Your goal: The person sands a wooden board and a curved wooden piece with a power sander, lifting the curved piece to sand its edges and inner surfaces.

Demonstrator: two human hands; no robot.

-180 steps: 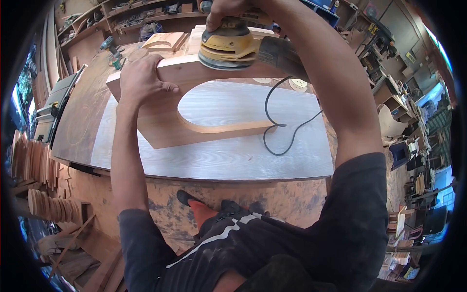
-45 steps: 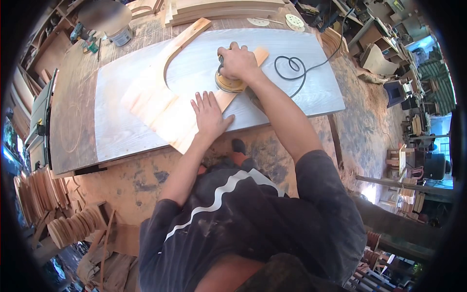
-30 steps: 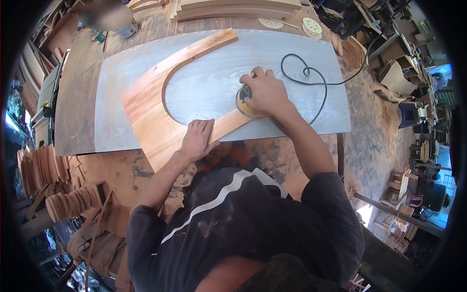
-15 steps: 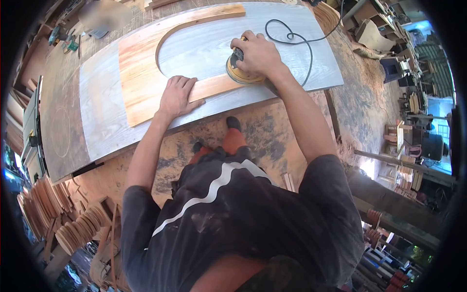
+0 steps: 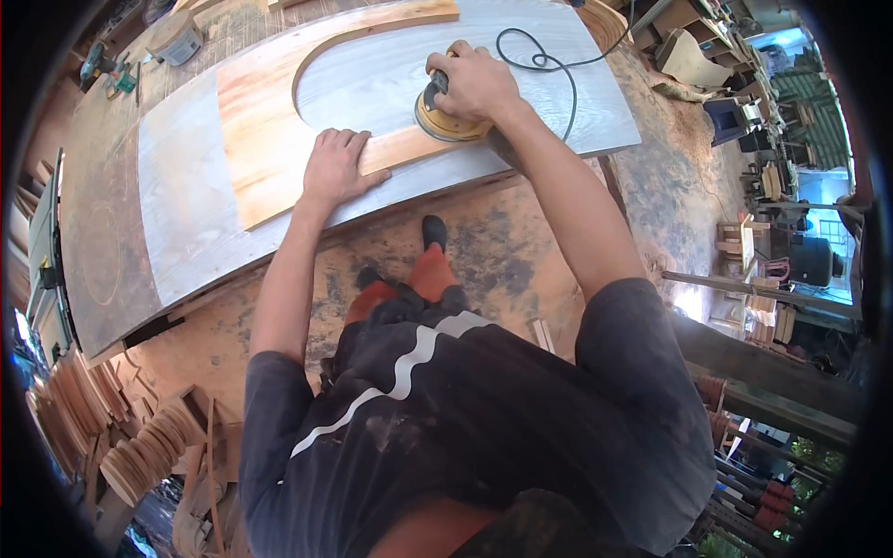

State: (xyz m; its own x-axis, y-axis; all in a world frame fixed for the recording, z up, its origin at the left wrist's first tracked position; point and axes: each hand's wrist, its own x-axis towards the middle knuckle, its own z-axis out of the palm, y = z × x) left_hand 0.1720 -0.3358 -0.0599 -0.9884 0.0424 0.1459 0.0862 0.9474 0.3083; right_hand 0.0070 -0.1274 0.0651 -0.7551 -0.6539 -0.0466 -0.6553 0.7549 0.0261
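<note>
A flat wooden panel with a U-shaped cutout lies on a grey wood-grain board. My left hand bears down on its near arm, fingers over the wood toward the inner edge and thumb spread to the right. What its fingertips grip cannot be fully seen. Farther right along that same arm, my right hand is wrapped around the top of a yellow and black orbital sander. The sander's round base rests on the wood. Its black cord loops over the grey board.
A tub and a green cordless drill sit at the table's far left. Stacked curved wooden pieces stand at lower left. Sawdust covers the floor. A dark box-shaped item is at the right.
The whole view has shifted slightly, so the table appears a little higher and farther left. Both hands keep their holds; the sander stays on about the same stretch of the panel's arm.
</note>
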